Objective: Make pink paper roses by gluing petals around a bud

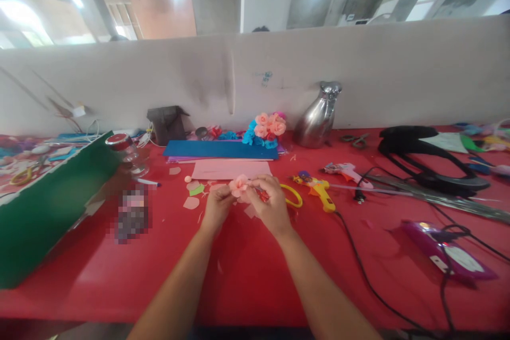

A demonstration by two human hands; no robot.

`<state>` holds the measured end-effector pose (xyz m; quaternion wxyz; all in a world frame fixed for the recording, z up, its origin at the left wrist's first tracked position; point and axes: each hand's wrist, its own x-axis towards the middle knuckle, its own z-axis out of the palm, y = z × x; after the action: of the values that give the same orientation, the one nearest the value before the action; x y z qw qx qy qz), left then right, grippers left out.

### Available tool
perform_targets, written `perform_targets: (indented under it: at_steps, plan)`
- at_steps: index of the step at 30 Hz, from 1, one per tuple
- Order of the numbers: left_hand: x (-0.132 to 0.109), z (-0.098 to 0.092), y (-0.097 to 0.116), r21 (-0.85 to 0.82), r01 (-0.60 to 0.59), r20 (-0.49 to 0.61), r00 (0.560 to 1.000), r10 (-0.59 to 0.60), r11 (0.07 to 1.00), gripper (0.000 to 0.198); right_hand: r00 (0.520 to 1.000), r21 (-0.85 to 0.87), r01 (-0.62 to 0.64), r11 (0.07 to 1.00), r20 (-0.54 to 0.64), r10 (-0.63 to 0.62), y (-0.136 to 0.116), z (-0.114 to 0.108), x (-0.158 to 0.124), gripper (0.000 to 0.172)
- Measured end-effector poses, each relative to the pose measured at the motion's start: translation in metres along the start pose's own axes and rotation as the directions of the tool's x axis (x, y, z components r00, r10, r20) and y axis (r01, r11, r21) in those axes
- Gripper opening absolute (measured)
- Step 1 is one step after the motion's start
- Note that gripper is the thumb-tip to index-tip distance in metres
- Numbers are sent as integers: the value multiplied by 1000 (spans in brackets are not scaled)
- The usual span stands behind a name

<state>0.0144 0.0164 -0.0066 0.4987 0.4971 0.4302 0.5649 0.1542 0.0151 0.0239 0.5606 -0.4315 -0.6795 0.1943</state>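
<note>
Between my two hands, a little above the red table, is a pink paper flower (239, 186). My left hand (218, 207) pinches it from the left side. From the right, the fingers of my right hand (272, 203) are closed on its petals. Cut pink paper petals (191, 202) and a green paper piece (196, 190) lie just left of my hands. Beyond the flower rests a pink paper sheet (227, 170). Yellow-handled scissors (294, 196) lie partly hidden behind my right hand.
A yellow glue gun (324, 196) and a pink glue gun (348, 171) lie to the right, with black cords trailing. A purple power strip (450, 252) sits nearer. A steel jug (317, 119), finished flowers (271, 125) and a glass jar (126, 154) stand farther back. A green board (51, 207) borders the left.
</note>
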Motion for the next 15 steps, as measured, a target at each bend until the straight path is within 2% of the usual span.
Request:
perform_targets:
  at_steps: [5, 10, 15]
  plan:
    - [-1, 0, -1, 0, -36, 13, 999, 36, 999, 13, 986, 182, -155, 971, 81, 143, 1, -2, 1, 16]
    - [0, -1, -4, 9, -34, 1, 999, 34, 999, 12, 980, 141, -191, 971, 88, 180, 1, -3, 2, 15]
    - [1, -1, -6, 25, -30, 0, 1000, 30, 999, 9, 953, 152, -302, 941, 65, 295, 4, -1, 1, 23]
